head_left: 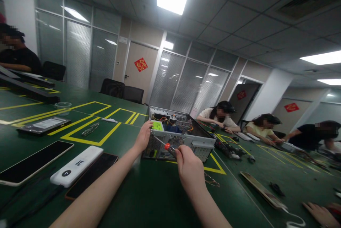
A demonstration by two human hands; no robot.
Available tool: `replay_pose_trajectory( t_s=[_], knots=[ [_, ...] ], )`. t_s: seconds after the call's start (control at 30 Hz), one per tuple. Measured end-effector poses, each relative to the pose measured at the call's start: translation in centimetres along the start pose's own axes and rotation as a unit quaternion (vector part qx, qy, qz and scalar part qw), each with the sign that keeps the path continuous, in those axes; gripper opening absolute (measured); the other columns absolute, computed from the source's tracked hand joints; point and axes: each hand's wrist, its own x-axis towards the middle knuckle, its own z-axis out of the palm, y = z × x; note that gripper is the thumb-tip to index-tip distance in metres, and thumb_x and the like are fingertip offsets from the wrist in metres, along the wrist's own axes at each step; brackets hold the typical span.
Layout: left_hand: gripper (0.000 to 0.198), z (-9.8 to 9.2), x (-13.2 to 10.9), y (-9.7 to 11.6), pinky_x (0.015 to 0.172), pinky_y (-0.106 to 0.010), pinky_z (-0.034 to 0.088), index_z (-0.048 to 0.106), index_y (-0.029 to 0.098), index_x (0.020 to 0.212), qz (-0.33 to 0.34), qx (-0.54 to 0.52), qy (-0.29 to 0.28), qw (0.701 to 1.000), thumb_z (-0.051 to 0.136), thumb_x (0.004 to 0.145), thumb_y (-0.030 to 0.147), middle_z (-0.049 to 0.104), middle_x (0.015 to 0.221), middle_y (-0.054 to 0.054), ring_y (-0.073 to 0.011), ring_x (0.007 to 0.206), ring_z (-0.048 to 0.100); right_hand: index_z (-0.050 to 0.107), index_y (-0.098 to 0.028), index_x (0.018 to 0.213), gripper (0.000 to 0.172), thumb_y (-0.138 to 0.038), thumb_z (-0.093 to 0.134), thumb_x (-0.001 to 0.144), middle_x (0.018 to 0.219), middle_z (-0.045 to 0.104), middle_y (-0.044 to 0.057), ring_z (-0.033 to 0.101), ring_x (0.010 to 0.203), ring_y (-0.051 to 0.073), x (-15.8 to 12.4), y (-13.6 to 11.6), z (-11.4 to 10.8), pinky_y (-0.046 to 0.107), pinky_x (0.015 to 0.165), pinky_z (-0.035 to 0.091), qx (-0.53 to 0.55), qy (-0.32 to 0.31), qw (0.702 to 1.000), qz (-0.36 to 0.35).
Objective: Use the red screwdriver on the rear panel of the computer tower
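An open computer case (pixel 186 139) lies on the green table, its rear panel facing me and wires showing inside. My right hand (pixel 188 162) is closed round the handle of a screwdriver (pixel 172 148) with a red collar. The shaft slants up and left to the panel's upper left; I cannot make out whether its tip sits in a screw. At the case's left corner, my left hand (pixel 144 135) rests against the power supply (pixel 157 125) with its bright green label. Its fingers are partly hidden, and whether they grip the unit does not show.
Left of my arm lie a white power bank (pixel 77 166), two phones, a hard drive (pixel 44 125), a small clear bag (pixel 90 129) and a plastic cup (pixel 63 107). Rightward are black cables (pixel 230 150) and a phone (pixel 262 189). Several people sit around the table.
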Motion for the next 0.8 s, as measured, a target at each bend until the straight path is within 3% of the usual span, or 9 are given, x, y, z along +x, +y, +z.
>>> replay_pose_trajectory(
  t_s=[0.07,0.13,0.2,0.3,0.4,0.5,0.57,0.63,0.8],
  knots=[
    [0.047,0.0,0.0,-0.1,0.118,-0.050,0.041,0.063,0.021,0.113,-0.001,0.001,0.003,1.000,0.028,0.104,0.053,0.065,0.131,-0.012,-0.0252,0.135,0.054,0.057,-0.021,0.088,0.019,-0.033,0.046,0.100,0.078,0.065,0.003,0.064,0.062,0.018,-0.4,-0.7,-0.1,0.027,0.054,0.038,-0.012,-0.061,0.998,0.011],
    [0.048,0.0,0.0,-0.1,0.118,-0.050,0.041,0.063,0.021,0.113,0.001,0.000,0.004,1.000,0.028,0.104,0.053,0.066,0.131,-0.012,-0.0252,0.135,0.054,0.059,-0.021,0.097,0.011,-0.031,0.059,0.094,0.091,0.067,0.005,0.067,0.069,0.020,-1.0,-1.7,-0.3,0.028,0.056,0.042,-0.013,-0.116,0.993,0.003],
    [0.047,0.0,0.0,-0.2,0.118,-0.050,0.040,0.063,0.021,0.112,0.004,-0.002,0.002,1.000,0.028,0.104,0.052,0.066,0.131,-0.012,-0.0252,0.135,0.054,0.059,-0.021,0.109,0.025,-0.017,0.065,0.085,0.113,0.066,0.008,0.070,0.074,0.020,-1.5,-2.8,-0.5,0.028,0.059,0.046,-0.011,-0.160,0.987,-0.003],
    [0.046,0.1,0.0,-0.2,0.118,-0.050,0.041,0.062,0.021,0.113,0.003,-0.004,0.004,1.000,0.029,0.104,0.051,0.065,0.131,-0.012,-0.0255,0.135,0.054,0.061,-0.019,0.113,0.037,-0.001,0.061,0.080,0.123,0.063,0.011,0.072,0.081,0.019,-1.6,-3.6,-1.0,0.028,0.066,0.052,-0.003,-0.186,0.983,0.004],
    [0.046,0.2,0.0,-0.1,0.118,-0.051,0.041,0.063,0.022,0.113,0.001,-0.002,0.006,1.000,0.029,0.104,0.050,0.065,0.131,-0.012,-0.0258,0.135,0.054,0.063,-0.018,0.116,0.029,-0.007,0.057,0.089,0.119,0.067,0.012,0.072,0.089,0.021,-1.0,-3.2,-1.4,0.029,0.073,0.054,-0.004,-0.136,0.991,0.009],
    [0.045,0.2,0.0,-0.1,0.118,-0.050,0.041,0.063,0.022,0.113,0.001,-0.001,0.004,1.000,0.029,0.104,0.050,0.065,0.131,-0.012,-0.0258,0.136,0.053,0.065,-0.017,0.111,0.018,-0.021,0.054,0.097,0.101,0.073,0.011,0.073,0.081,0.021,-0.5,-2.8,-1.2,0.029,0.066,0.052,-0.048,-0.110,0.992,0.029],
    [0.045,0.2,0.0,-0.1,0.118,-0.050,0.041,0.063,0.022,0.113,0.003,-0.003,0.006,1.000,0.029,0.104,0.050,0.066,0.131,-0.012,-0.0256,0.135,0.054,0.066,-0.018,0.100,0.019,-0.029,0.051,0.100,0.086,0.074,0.009,0.072,0.073,0.022,-0.5,-3.0,-1.0,0.028,0.061,0.049,-0.084,-0.136,0.986,0.049],
    [0.046,0.2,0.0,-0.1,0.118,-0.051,0.041,0.064,0.022,0.113,0.004,-0.004,0.009,1.000,0.029,0.104,0.050,0.066,0.130,-0.012,-0.0255,0.134,0.055,0.065,-0.018,0.102,0.021,-0.035,0.053,0.099,0.081,0.074,0.009,0.073,0.071,0.024,-0.8,-3.5,-0.9,0.029,0.060,0.047,-0.100,-0.174,0.977,0.064],
    [0.046,0.2,0.0,-0.3,0.117,-0.051,0.042,0.063,0.021,0.112,0.004,-0.005,0.015,1.000,0.029,0.104,0.052,0.066,0.130,-0.012,-0.0257,0.133,0.055,0.057,-0.018,0.124,0.042,-0.014,0.065,0.083,0.096,0.075,0.008,0.074,0.082,0.025,-1.5,-4.6,-1.6,0.029,0.065,0.049,-0.038,-0.265,0.962,0.053]
  ],
)
